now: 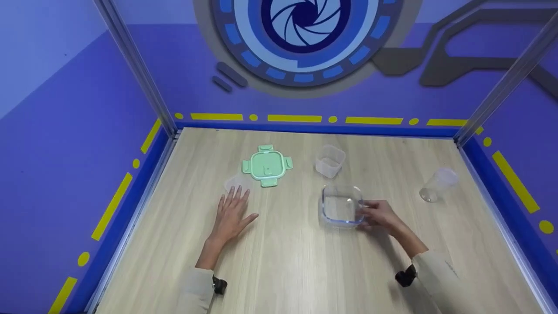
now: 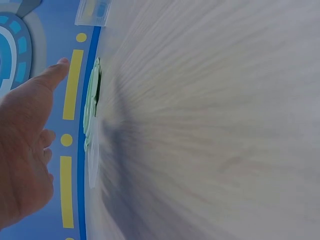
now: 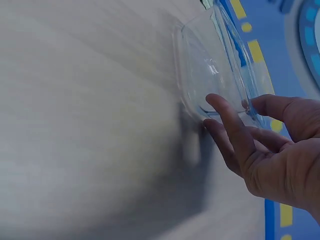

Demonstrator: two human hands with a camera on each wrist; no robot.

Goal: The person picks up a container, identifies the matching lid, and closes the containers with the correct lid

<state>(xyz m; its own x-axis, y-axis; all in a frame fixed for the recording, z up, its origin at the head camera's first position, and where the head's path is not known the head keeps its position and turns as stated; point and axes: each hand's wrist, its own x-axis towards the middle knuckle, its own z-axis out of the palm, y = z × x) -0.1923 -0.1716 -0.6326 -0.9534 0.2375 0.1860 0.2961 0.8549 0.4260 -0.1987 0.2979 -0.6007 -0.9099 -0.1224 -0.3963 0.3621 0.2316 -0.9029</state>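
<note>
In the head view a clear square glass food container [image 1: 342,207] is near the middle of the table. My right hand [image 1: 378,213] pinches its right wall. In the right wrist view, the thumb is at the rim of this glass container [image 3: 220,75], while the other fingers lie along its outer side. My left hand [image 1: 229,214] reaches flat over the left part of the table, fingers spread and straight. Its fingertips overlap a pale translucent lid [image 1: 233,181]. Just beyond that lies a green snap lid [image 1: 267,166] with its side flaps folded outward.
Behind the glass container stands a small translucent plastic container [image 1: 330,160]. Farther right, a clear cup [image 1: 438,185] with a frosted end lies on its side. Purple-blue panels [image 1: 305,104] with metal corner posts close in the back and both sides of the wooden table [image 1: 287,270].
</note>
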